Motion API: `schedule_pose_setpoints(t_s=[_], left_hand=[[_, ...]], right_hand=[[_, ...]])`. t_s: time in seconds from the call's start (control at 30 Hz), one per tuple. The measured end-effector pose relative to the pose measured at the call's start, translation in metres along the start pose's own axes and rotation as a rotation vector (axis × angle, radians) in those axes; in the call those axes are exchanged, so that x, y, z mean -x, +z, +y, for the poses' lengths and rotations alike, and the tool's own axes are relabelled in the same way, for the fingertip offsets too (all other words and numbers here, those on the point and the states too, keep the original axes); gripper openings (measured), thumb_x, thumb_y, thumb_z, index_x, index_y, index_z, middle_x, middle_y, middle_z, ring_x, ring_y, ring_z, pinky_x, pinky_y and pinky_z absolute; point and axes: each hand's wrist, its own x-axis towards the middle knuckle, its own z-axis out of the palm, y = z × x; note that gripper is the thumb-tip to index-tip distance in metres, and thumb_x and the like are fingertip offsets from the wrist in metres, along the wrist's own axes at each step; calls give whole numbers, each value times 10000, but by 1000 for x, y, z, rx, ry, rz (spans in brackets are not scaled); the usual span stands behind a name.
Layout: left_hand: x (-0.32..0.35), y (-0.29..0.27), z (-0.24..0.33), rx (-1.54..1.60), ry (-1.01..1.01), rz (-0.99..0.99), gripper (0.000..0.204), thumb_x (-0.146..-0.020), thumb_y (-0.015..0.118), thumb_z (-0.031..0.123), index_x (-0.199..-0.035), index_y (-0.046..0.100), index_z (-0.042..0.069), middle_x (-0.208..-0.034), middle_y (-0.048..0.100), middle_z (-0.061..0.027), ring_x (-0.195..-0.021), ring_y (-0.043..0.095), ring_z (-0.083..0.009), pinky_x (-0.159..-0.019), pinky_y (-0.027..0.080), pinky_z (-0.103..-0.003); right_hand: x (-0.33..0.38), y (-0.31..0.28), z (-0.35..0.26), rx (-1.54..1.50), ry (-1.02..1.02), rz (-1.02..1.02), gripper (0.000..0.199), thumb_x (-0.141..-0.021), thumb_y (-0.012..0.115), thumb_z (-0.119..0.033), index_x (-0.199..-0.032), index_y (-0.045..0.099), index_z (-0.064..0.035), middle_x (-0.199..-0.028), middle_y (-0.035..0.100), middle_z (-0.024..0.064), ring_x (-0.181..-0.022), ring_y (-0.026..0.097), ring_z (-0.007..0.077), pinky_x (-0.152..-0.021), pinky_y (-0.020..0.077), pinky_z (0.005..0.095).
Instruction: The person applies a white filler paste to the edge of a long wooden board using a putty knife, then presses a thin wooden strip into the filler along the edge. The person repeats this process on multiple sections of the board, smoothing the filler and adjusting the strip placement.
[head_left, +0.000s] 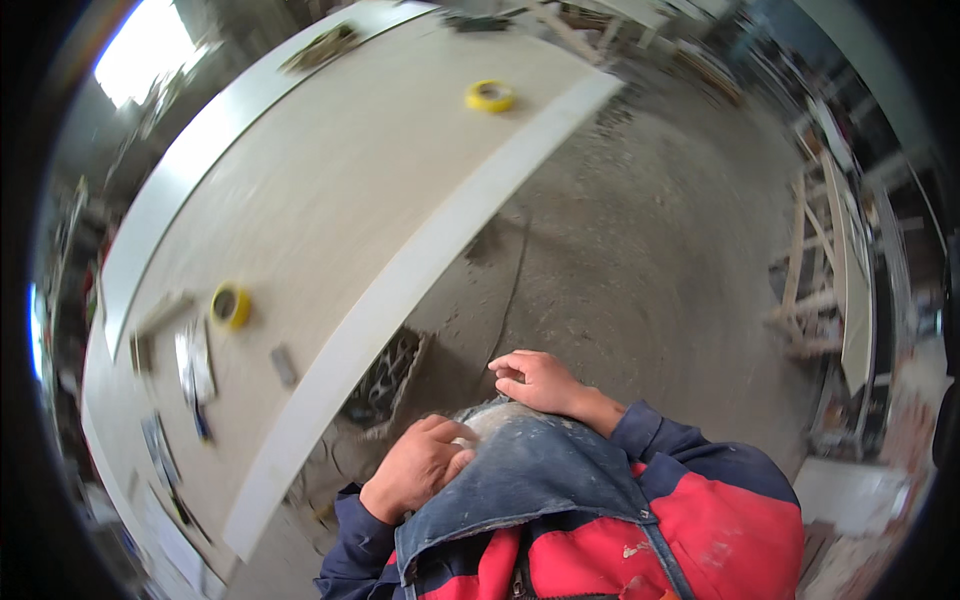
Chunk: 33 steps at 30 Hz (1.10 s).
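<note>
My left hand [420, 465] is in front of my body at the edge of a stained blue denim apron [550, 463]. Its fingers are curled in toward the thumb against the cloth, and whatever they hold, if anything, is hidden. Just beyond the apron's far right edge is my right hand [540, 382]. Its fingers stretch leftward, loosely bent and apart from the thumb, with nothing seen between them. Neither hand touches the large pale board [330, 220] on the left.
On the board lie a near yellow tape roll [230, 307], a far tape roll [490, 96], a small grey block [284, 366] and a putty knife [160, 450]. White strips edge it. Under it stands a debris-filled container [385, 380]. A wooden frame [815, 240] leans at right; a cable [515, 285] crosses the floor.
</note>
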Motion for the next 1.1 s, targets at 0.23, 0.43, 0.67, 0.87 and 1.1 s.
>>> schedule_pose_setpoints(t_s=[0.23,0.43,0.67,0.87,1.1], left_hand=[[-188,1,56,571,221,-153,369,-1052,556,278,-1223,731,2,-1394,623,-233,-1274,599,-385,-1103,441,-442],[-302,7,5,-253,53,103,486,-894,767,196,-1320,647,-6,-1272,674,-223,-1196,633,-398,-1030,503,-457],[-456,-17,-101,-708,-88,333,754,-823,831,270,-1431,500,-30,-1389,582,-198,-1297,520,-394,-1097,419,-485],[-633,-37,-149,-845,-301,483,917,-792,856,395,-1464,454,-83,-1453,518,-214,-1346,468,-391,-1140,361,-490],[-784,-49,-172,-830,-546,411,1137,-724,889,500,-1537,353,-88,-1535,403,-193,-1427,365,-376,-1166,282,-513]], right_hand=[[61,-90,103,-330,219,502,326,-937,712,-175,-1213,726,0,-1031,779,135,-916,740,183,-818,583,327],[64,-129,143,-553,372,553,344,-954,713,-188,-1232,718,14,-1020,781,90,-918,714,123,-837,570,297],[2,-237,203,-448,411,547,364,-947,717,-186,-1249,709,16,-1007,770,84,-933,706,132,-855,563,301],[-79,-376,235,-341,460,465,371,-948,710,-173,-1269,697,13,-1025,768,88,-921,707,137,-847,564,306],[-177,-544,291,-369,449,426,353,-961,720,-127,-1274,684,33,-1039,759,55,-959,695,111,-858,560,285]])
